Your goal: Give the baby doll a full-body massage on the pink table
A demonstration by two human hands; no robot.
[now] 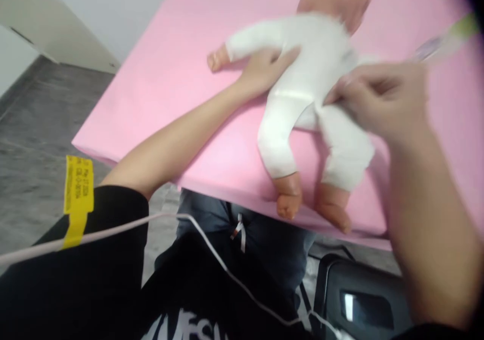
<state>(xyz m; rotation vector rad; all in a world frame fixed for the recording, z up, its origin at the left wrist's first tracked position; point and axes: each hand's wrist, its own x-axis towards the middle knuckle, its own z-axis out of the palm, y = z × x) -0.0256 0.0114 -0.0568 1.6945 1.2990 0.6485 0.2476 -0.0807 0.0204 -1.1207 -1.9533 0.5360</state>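
I see one doll (302, 78) on the pink table (166, 73). My left hand (264, 70) lies flat against its side; my right hand (381, 100) pinches its white suit.

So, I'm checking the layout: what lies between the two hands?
Head view: the doll's white-clothed torso lies between the left hand and right hand, on the pink mat.

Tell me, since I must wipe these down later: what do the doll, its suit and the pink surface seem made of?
The doll looks like moulded plastic or vinyl, its feet smooth with a slight sheen. Its white suit seems soft knit fabric, matte and creased. The pink surface looks like matte foam or padded sheet, though blur leaves that open.
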